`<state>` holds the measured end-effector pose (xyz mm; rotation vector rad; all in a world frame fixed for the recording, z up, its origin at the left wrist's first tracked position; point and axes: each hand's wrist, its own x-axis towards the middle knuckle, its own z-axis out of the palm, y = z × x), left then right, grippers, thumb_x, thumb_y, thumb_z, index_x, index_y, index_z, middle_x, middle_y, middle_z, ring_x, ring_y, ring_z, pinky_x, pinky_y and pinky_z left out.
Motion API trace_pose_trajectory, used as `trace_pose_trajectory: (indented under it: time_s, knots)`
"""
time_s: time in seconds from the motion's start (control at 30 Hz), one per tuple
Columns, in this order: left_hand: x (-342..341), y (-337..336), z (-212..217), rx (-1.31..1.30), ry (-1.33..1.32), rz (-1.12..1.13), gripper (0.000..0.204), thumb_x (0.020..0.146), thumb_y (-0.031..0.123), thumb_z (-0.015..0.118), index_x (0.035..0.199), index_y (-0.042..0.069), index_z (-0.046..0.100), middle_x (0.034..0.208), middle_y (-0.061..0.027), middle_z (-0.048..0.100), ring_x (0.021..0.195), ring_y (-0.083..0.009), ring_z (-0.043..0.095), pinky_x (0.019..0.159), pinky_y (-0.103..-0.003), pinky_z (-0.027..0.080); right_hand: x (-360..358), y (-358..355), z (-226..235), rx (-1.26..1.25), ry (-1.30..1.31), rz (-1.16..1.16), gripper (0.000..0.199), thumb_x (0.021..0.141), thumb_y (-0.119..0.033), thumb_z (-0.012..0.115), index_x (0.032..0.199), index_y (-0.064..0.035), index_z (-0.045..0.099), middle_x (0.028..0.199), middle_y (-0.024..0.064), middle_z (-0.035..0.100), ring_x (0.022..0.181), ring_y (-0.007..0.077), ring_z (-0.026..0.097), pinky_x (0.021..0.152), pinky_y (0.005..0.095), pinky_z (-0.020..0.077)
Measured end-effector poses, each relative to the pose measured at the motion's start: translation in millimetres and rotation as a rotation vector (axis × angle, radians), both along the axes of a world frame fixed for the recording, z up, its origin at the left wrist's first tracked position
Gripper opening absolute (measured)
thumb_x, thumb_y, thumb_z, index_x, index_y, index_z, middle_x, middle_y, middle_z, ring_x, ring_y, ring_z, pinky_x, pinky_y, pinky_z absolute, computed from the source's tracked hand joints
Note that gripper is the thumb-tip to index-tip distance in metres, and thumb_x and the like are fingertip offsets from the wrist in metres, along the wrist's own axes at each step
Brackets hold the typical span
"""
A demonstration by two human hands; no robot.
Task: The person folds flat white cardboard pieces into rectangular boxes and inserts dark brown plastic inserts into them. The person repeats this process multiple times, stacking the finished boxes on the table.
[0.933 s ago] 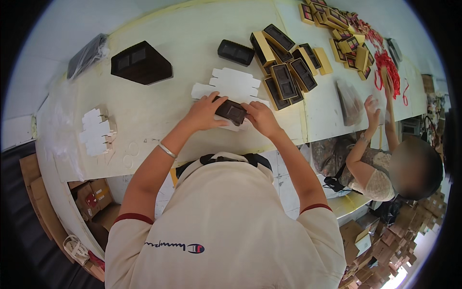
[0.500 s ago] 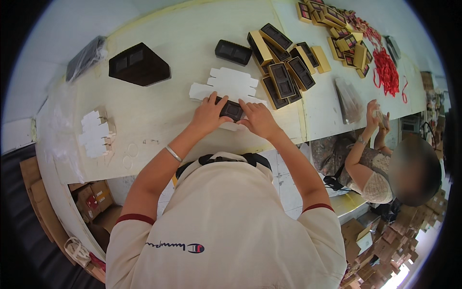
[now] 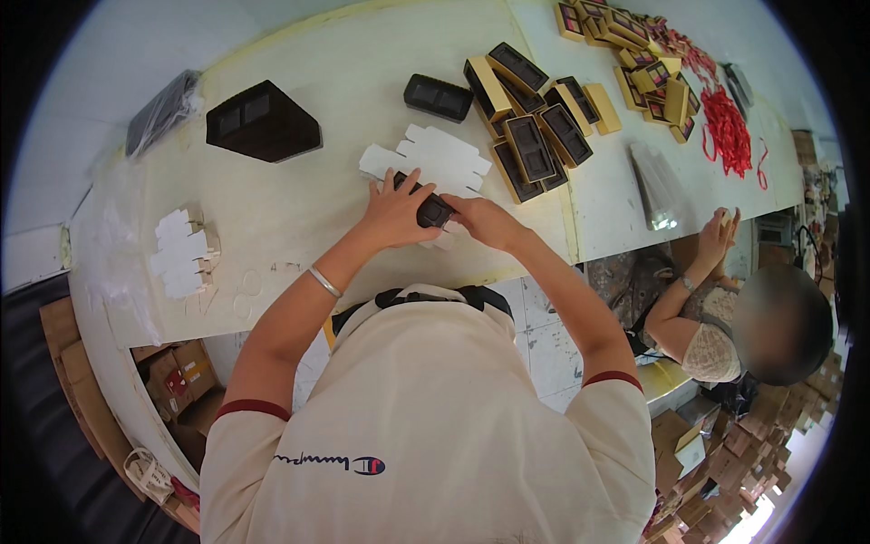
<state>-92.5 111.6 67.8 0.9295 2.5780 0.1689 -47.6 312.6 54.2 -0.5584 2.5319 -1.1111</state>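
Left hand (image 3: 391, 218): grasping the dark tray (image 3: 434, 214), fingers fanned over its top, thumb low on the near side. Right hand (image 3: 485, 222): fingertips bunched at the tray's right end; they were splayed on top of that end a half second ago. Can't tell if they pinch tray or card.

Tray sits at the near edge of the white card blank (image 3: 444, 158), mostly under the left hand. It now slants more, upper left to lower right. Blank has turned clockwise with it; its right flap no longer sticks out past the right hand.

White card stack (image 3: 181, 252), left on the table (image 3: 299, 195): unchanged. Same for the loose black tray (image 3: 439, 97) beyond the blank, the gold boxes (image 3: 531, 150) beside it and the black tray stack (image 3: 264, 122).

Right side: co-worker's hands (image 3: 718, 239) were apart, now together. Clear packet (image 3: 654, 186) shows a bright glint. Red ribbon (image 3: 728, 131) farther off: same spot.
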Motion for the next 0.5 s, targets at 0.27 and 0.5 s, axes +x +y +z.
trace_pose_trajectory:
  time_s: [0.27, 0.5]
  knots:
    - [3, -3, -13, 0.167, -0.066, 0.05, 0.079, 0.061, 0.046, 0.068, 0.132, 0.017, 0.048, 0.144, -0.0193, 0.032, 0.126, -0.055, 0.026, 0.098, -0.068, 0.027, -1, -1, -18, 0.203, 0.27, 0.134, 0.035, 0.083, -0.008, 0.054, 0.117, 0.0016, 0.052, 0.083, 0.0139, 0.062, 0.081, 0.0325, 0.061, 0.075, 0.0402, 0.0473]
    - [10, -6, -17, 0.176, 0.089, 0.002, 0.076, 0.064, 0.049, 0.07, 0.131, 0.018, 0.049, 0.141, -0.015, 0.036, 0.124, -0.0513, 0.031, 0.096, -0.061, 0.034, 5, -8, -6, 0.165, 0.188, 0.077, 0.056, 0.08, -0.017, 0.063, 0.127, 0.0035, 0.043, 0.093, 0.0176, 0.06, 0.088, 0.0318, 0.059, 0.078, 0.0388, 0.0475]
